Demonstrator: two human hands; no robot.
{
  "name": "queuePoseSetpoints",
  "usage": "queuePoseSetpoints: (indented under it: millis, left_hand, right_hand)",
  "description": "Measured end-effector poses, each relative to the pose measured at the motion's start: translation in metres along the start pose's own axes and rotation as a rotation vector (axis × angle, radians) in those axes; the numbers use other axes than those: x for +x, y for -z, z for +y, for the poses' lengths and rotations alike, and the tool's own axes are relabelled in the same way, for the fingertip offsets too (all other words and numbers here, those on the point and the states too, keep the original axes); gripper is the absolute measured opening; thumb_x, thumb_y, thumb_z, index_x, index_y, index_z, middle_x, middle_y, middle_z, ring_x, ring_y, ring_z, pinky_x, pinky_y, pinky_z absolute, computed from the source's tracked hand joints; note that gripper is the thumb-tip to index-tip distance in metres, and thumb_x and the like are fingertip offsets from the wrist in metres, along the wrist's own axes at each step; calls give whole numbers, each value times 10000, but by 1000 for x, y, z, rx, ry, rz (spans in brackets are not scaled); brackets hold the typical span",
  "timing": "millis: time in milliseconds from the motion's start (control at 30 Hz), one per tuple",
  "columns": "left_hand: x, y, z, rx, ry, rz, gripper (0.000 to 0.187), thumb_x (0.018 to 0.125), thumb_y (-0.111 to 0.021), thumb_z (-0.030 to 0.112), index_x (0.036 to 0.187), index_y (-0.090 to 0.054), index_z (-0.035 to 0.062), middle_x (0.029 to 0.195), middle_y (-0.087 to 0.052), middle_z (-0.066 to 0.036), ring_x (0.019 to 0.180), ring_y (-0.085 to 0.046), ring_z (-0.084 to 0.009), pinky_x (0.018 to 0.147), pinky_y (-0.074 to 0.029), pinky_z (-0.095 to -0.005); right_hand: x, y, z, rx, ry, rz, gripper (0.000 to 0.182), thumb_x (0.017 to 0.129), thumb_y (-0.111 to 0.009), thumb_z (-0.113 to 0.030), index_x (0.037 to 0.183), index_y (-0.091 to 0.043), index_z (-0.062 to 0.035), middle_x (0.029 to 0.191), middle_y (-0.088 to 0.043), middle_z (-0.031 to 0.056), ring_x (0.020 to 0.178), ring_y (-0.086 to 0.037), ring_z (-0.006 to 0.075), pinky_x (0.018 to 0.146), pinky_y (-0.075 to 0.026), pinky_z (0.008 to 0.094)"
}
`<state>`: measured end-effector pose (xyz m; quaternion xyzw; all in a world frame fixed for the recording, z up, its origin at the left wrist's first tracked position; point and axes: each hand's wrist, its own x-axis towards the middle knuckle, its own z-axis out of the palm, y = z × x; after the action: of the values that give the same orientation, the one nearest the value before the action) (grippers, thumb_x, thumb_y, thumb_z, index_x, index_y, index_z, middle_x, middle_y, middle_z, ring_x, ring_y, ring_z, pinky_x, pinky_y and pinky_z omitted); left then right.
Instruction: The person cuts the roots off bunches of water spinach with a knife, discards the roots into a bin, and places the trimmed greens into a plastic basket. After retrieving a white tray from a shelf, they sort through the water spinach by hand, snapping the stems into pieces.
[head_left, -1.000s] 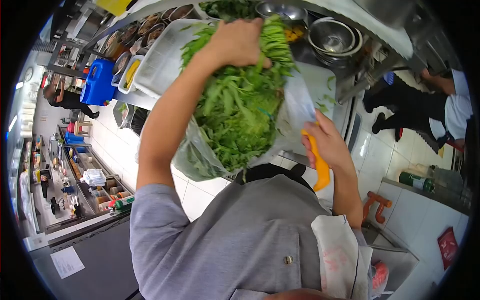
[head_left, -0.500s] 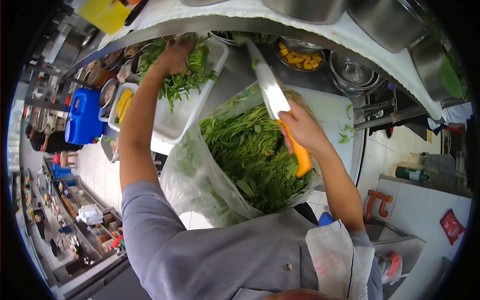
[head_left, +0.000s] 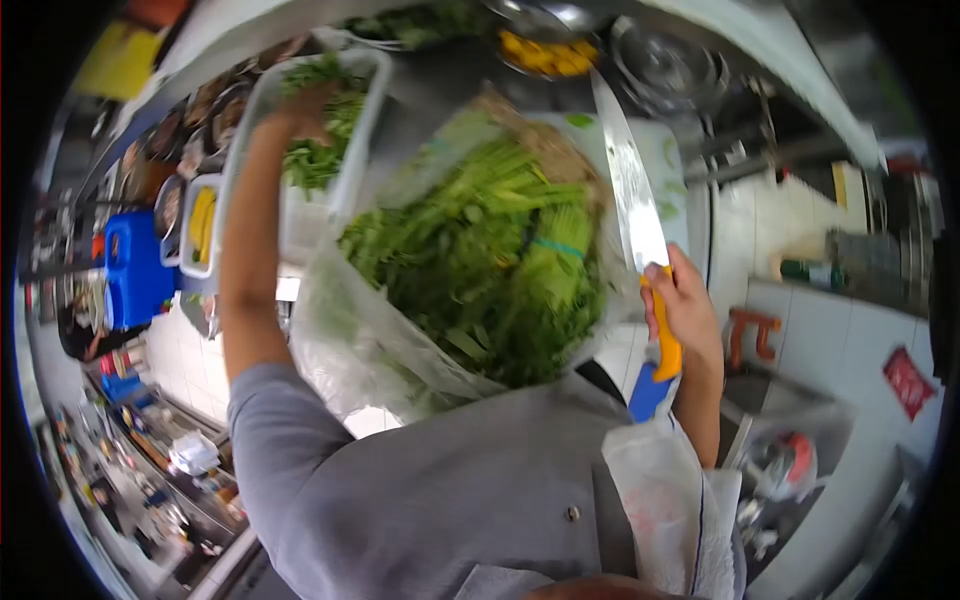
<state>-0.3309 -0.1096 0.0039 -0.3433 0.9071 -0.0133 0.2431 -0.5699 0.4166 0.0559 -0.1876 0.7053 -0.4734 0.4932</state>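
My right hand (head_left: 688,305) is closed round the yellow handle of a large kitchen knife (head_left: 632,195), whose broad blade points up and away over the white cutting board (head_left: 668,160). Inside a white plastic tray (head_left: 345,190), my left hand (head_left: 308,112) rests on chopped leafy greens (head_left: 325,160); its fingers are blurred. Between my arms a clear plastic bag (head_left: 350,330) gapes, full of long-stemmed leafy greens (head_left: 470,260). A blue-green band circles one bundle of stems on the right side of the bag.
Beyond the board stand a bowl of yellow-orange cubes (head_left: 548,55) and stacked metal bowls (head_left: 668,65). A smaller tray with yellow pieces (head_left: 203,225) and a blue jug (head_left: 138,268) are on the left. A shelf edge (head_left: 810,110) crosses overhead. Another person is at far left.
The knife has moved right and nearer my body, away from above the bag. My left hand stays at the greens in the tray, which now lie lower inside it. The view has shifted.
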Motion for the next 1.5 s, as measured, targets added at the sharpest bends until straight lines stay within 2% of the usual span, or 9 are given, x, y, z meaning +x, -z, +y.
queuePoseSetpoints:
  millis: [200,267,300,467,567,933,1133,1200,1500]
  left_hand:
    - [-125,66,122,-468,-302,593,386,820,-740,214,1148,-665,24,1041,-692,-174,905,-684,-296,788,-536,-389]
    - [-157,58,184,-768,-430,335,172,855,-712,140,936,-710,-11,843,-672,-99,757,-643,-151,700,-511,-283]
    - [-166,56,208,-592,-375,119,270,836,-719,171,1018,-688,-25,895,-657,-130,778,-645,-214,747,-523,-336]
    - [-155,-22,248,-183,-182,389,874,679,-795,260,1397,-382,-18,1293,-425,-210,1178,-449,-402,1023,-400,-461]
    - [-157,-7,263,-164,-65,317,952,641,-809,230,1422,-312,6,1339,-359,-211,1256,-359,-408,1056,-367,-434]
    - [-130,-43,241,182,3,568,718,612,-740,146,1270,-460,89,1171,-469,-130,1063,-483,-342,880,-432,-454]
    - [-126,-54,235,35,-36,696,725,594,-715,131,1285,-503,188,1198,-464,-106,1098,-458,-332,912,-366,-487]
    - [-118,-51,236,78,-46,693,729,596,-710,124,1292,-505,197,1214,-460,-105,1109,-452,-328,915,-354,-484]
    - [-103,-62,231,-144,18,781,582,617,-676,80,1188,-592,144,1219,-504,-58,1154,-436,-311,964,-306,-487]
  right_hand:
    - [-12,53,63,-172,38,206,141,973,-525,-156,940,-461,-35,561,-476,36,391,-485,118,363,-397,276]
    - [-12,58,77,-207,25,231,146,967,-535,-159,975,-484,-23,546,-478,39,394,-496,126,369,-406,283]
    - [-13,61,83,-254,17,254,164,961,-545,-162,1010,-507,-11,531,-481,43,396,-507,134,375,-414,290]
    - [-20,73,116,-295,94,185,194,962,-547,-178,1043,-524,-4,507,-512,82,394,-536,169,385,-420,318]
    - [-30,83,129,-302,107,166,181,961,-548,-179,1003,-516,-6,511,-516,88,395,-542,181,384,-416,323]
    - [-55,122,158,-253,78,163,194,959,-548,-197,941,-466,-22,576,-518,79,414,-549,159,369,-429,308]
    - [-54,123,164,-236,54,126,252,969,-550,-197,1115,-508,4,631,-517,43,410,-505,107,364,-422,267]
    - [-51,119,164,-227,88,122,168,962,-540,-180,934,-473,-29,585,-512,67,409,-530,139,360,-417,293]
    - [-47,103,156,-249,125,74,174,959,-546,-184,924,-476,-29,564,-500,58,419,-537,144,376,-419,300]
